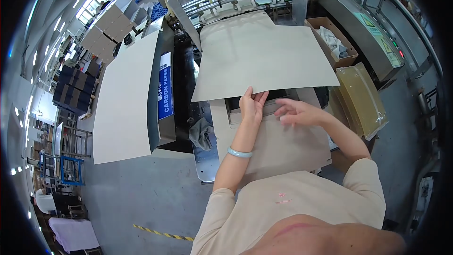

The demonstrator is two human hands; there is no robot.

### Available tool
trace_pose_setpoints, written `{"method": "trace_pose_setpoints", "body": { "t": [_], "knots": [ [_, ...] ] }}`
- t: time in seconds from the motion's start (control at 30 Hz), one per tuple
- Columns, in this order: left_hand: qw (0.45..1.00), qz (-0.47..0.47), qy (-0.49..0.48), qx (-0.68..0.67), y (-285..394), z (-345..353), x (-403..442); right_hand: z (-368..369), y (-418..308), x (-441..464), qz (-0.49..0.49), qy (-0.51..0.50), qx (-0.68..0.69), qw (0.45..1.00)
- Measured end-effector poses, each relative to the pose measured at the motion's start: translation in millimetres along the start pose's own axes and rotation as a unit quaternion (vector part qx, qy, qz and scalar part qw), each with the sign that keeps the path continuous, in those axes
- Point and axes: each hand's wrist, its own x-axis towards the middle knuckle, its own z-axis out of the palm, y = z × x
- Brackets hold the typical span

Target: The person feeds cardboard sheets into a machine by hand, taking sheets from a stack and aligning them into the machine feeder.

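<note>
A large pale grey sheet (264, 56) lies at the machine's feed end, its near edge over a stack of greyish board (288, 146). My left hand (253, 106) is at the middle of that near edge, palm up, fingertips at the sheet and partly hidden under it. To its right, my right hand (295, 112) hovers over the board with its fingers apart and nothing in them. A dark recess between the sheet and the board shows behind my hands.
Rollers and hoses of the machine (236, 7) stand ahead. Another large sheet (127, 99) lies at the left beside a blue carbon paper box (165, 85). A grey cloth (201, 133) is left of the board. At the right are a cardboard box (349, 56) and a wrapped yellowish pack (361, 99).
</note>
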Motion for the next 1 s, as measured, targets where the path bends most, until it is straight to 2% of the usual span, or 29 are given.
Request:
{"method": "trace_pose_setpoints", "body": {
  "t": [0.07, 0.1, 0.23, 0.43, 0.57, 0.93, 1.0],
  "knots": [
    [1.0, 0.003, -0.011, -0.013, -3, 2, 4, 6, 9, 7, 0.042, 0.087, 0.183, 0.978],
    [1.0, 0.003, -0.013, -0.013, -4, 2, 6, 7, 8, 11, 0.041, 0.088, 0.182, 0.979],
    [0.998, 0.004, -0.046, 0.044, -8, -3, 6, 5, 1, 32, 0.022, 0.209, 0.284, 0.935],
    [0.992, 0.011, -0.065, 0.103, -3, -7, 3, -12, 8, 53, 0.018, 0.265, 0.265, 0.927],
    [0.996, 0.003, -0.084, 0.036, 0, -10, 4, -31, 8, 66, 0.012, 0.278, 0.295, 0.914],
    [0.997, -0.031, -0.073, 0.022, 2, -14, 7, -57, 18, 105, 0.029, 0.286, 0.276, 0.917],
    [0.996, -0.031, -0.075, 0.022, 2, -14, 7, -63, 24, 113, 0.023, 0.278, 0.311, 0.909]
  ]
}}
